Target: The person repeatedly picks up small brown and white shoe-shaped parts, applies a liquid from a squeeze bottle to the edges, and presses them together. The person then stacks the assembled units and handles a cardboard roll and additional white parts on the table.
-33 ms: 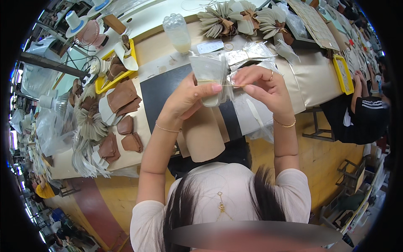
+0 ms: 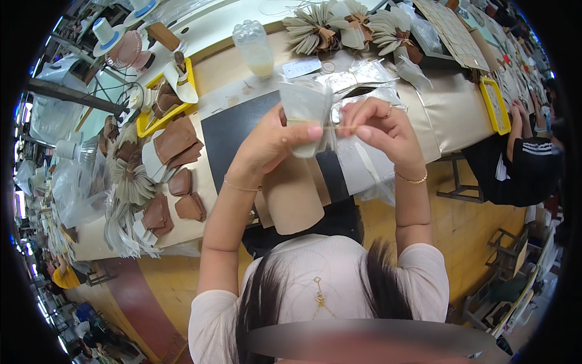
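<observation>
With the stack (image 2: 303,100) shifted slightly right, our left hand (image 2: 270,136) clamps it and our right hand (image 2: 391,132) pinches the band (image 2: 331,128), still stretched between them.

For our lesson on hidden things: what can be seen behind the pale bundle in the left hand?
Around the pale bundle in the left hand, parts of a dark mat and a tan sheet show behind it. Whatever lies directly behind the bundle and hand is covered.

Free room over black mat (image 2: 225,131) left of hands (image 2: 267,138), bottle (image 2: 251,47) beyond
</observation>
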